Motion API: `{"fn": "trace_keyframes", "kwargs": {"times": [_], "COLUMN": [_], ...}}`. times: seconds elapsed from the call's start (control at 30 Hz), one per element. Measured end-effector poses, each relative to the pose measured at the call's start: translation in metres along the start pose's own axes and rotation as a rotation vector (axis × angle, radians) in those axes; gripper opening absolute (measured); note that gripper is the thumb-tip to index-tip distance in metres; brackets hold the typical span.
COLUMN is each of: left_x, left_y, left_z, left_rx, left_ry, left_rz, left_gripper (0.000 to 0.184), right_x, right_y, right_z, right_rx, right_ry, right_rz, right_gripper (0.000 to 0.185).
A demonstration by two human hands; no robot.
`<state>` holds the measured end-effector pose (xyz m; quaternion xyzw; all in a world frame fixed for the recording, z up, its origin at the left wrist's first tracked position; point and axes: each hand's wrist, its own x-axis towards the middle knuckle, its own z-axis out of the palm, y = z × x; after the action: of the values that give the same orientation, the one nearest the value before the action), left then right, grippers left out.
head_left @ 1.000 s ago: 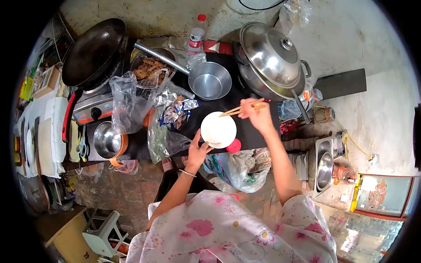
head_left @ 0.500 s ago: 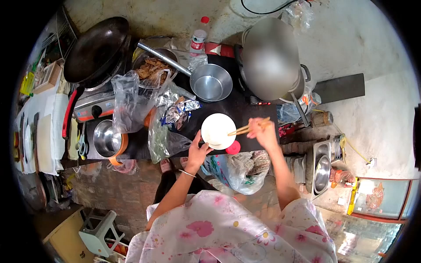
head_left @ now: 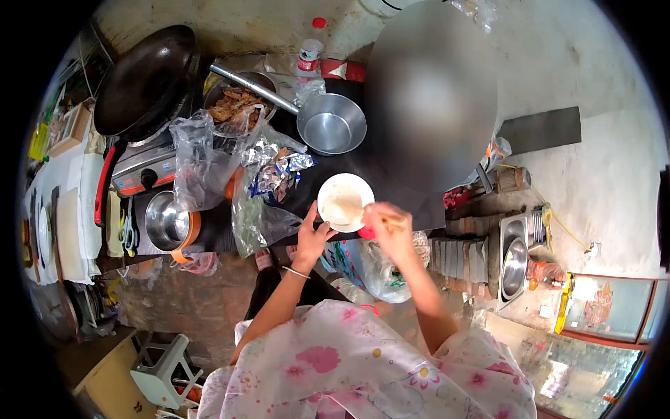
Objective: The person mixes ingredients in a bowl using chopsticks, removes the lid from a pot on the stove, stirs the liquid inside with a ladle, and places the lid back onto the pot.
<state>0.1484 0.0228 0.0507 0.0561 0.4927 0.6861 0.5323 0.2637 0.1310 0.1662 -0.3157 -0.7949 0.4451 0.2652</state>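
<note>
A white bowl (head_left: pixel 348 180) with a pale, creamy mixture inside sits near the front edge of the dark table. My left hand (head_left: pixel 311 239) grips its lower left rim, thumb and fingers around the edge. At the right side of the bowl, my right hand (head_left: pixel 391 227) is closed around wooden chopsticks (head_left: pixel 396 222). Motion blurs this hand, and the chopstick tips are hard to make out. A red round lid (head_left: pixel 366 233) lies partly hidden beside the bowl and under the right hand. Behind the bowl stands a long-handled metal saucepan (head_left: pixel 331 124).
Left of the bowl lie crumpled foil packaging (head_left: pixel 280 173) and plastic bags (head_left: pixel 199 167). A wok (head_left: pixel 145 80) rests on a stove (head_left: pixel 143 171), near a metal pot (head_left: pixel 167 220) with an orange handle. A bottle (head_left: pixel 310 50) stands at the back. A blurred patch covers the right rear.
My right hand has moved left with the chopsticks, closer over the bowl's right side. My left hand stays on the bowl. The whole view has shifted slightly.
</note>
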Motion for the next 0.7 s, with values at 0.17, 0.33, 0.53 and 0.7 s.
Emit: {"fn": "trace_keyframes", "kwargs": {"times": [0.17, 0.33, 0.53, 0.7], "left_x": [0.003, 0.001, -0.001, 0.004], "left_y": [0.006, 0.003, 0.011, -0.003], "left_z": [0.003, 0.001, 0.006, -0.001], "left_rx": [0.001, 0.002, 0.002, -0.06], "left_ry": [0.015, 0.005, 0.013, -0.001], "left_rz": [0.0, 0.003, -0.001, 0.018], "left_gripper": [0.059, 0.059, 0.059, 0.06], "right_x": [-0.026, -0.021, -0.04, -0.01], "right_y": [0.017, -0.001, 0.003, -0.017], "right_z": [-0.031, 0.017, -0.018, 0.024], "right_rx": [-0.06, 0.042, 0.005, -0.047], "right_ry": [-0.008, -0.044, -0.058, -0.025], "right_rz": [0.146, 0.118, 0.19, -0.009], "right_gripper": [0.014, 0.012, 0.014, 0.012]}}
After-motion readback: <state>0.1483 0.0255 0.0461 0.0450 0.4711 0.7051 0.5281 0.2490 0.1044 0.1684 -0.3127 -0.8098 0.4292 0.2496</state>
